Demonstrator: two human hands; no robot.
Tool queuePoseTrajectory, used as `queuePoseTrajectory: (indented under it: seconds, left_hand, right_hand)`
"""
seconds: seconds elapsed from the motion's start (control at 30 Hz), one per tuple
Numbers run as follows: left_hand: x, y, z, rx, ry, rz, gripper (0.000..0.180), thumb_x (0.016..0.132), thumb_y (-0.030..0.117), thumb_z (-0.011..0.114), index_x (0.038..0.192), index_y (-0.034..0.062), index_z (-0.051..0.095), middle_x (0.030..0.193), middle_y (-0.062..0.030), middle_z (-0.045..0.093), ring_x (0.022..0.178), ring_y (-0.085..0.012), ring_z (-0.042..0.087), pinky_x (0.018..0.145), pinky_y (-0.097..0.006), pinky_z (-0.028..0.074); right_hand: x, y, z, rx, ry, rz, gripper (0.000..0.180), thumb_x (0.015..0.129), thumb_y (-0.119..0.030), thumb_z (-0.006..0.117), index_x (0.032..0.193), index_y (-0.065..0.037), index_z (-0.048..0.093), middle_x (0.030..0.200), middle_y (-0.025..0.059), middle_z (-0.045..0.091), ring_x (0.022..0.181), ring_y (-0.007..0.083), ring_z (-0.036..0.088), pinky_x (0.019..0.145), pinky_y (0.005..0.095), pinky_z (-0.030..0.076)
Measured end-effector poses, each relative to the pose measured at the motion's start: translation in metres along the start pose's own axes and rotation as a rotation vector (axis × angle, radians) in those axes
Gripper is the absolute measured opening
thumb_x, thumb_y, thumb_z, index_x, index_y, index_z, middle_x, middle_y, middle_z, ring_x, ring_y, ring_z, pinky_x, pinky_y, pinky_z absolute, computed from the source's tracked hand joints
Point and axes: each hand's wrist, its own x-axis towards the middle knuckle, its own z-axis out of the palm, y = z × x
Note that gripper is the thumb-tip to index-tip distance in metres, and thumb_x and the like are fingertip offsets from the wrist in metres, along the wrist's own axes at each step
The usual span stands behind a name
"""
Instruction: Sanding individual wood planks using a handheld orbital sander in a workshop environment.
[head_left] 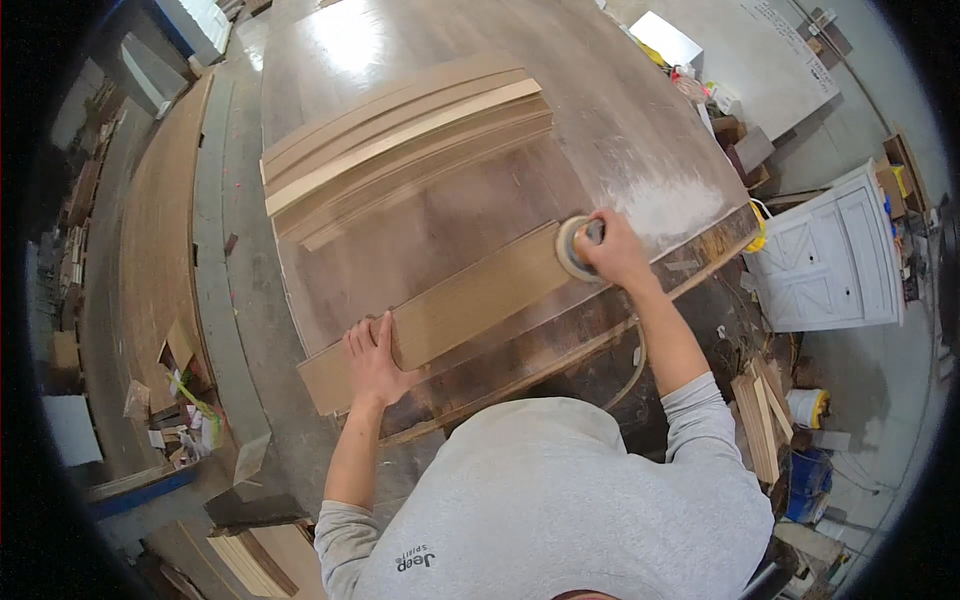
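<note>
Along the near edge of the surface (650,130), the long board (470,308) lies under the spread left hand (374,366); the right hand (614,252) grasps the round sander (566,243) at the board's right end. It should stay flat, pressed evenly.

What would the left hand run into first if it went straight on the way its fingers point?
Past the plank it rests on, the left hand would cross some table and likely meet the stack of boards first, though depth is hard to judge here.
</note>
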Motion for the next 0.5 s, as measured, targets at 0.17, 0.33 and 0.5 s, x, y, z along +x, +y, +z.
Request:
queuePoseTrajectory:
  seconds: [0.17,0.33,0.5]
  left_hand:
    - [0.006,-0.003,0.004,0.001,-0.02,0.004,0.112,0.059,0.052,0.091,0.154,0.0137,0.046,0.139,-0.0217,0.044,0.134,-0.0423,0.037,0.118,-0.059,0.026]
    - [0.001,-0.014,0.016,-0.018,0.03,0.038,0.113,0.06,0.054,0.09,0.156,0.0146,0.045,0.14,-0.0217,0.043,0.133,-0.0419,0.037,0.118,-0.056,0.026]
    - [0.002,-0.014,0.009,-0.002,-0.023,0.014,0.113,0.061,0.055,0.089,0.156,0.014,0.044,0.14,-0.022,0.043,0.134,-0.0419,0.037,0.119,-0.057,0.025]
  right_hand:
    - [-0.037,-0.041,0.044,-0.128,-0.002,0.008,0.058,0.088,-0.04,0.068,0.134,-0.008,0.058,0.125,0.026,0.064,0.113,0.0425,0.065,0.099,0.051,0.052]
    - [-0.08,-0.124,0.122,-0.171,-0.181,-0.185,0.054,0.089,-0.043,0.073,0.131,-0.013,0.059,0.13,0.0212,0.06,0.111,0.0435,0.066,0.096,0.0544,0.054]
    - [-0.041,-0.054,0.104,-0.115,0.052,-0.046,0.056,0.091,-0.045,0.068,0.134,-0.011,0.058,0.132,0.0223,0.061,0.115,0.0457,0.064,0.099,0.0537,0.053]
